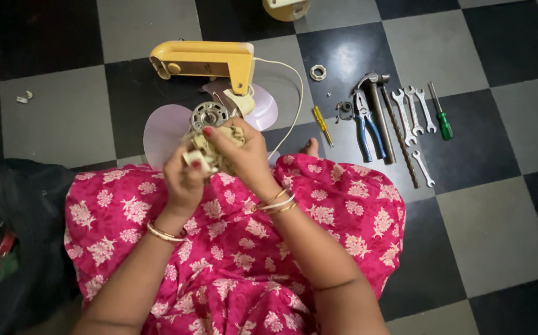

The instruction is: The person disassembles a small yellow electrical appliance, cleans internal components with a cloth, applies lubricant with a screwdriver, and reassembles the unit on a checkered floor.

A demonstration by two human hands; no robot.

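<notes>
Both my hands hold a small fan motor assembly with a round metal end and cream plastic parts, above my lap in pink floral cloth. My left hand grips its lower cream part. My right hand wraps over the top right side of it. A white cord runs from the motor area up to a yellow fan housing lying on the floor just beyond. A pale pink fan blade lies under the motor.
On the checkered floor to the right lie a yellow screwdriver, blue-handled pliers, a hammer, several spanners, a green screwdriver, a long drill bit and a white nut. A dark bag sits left.
</notes>
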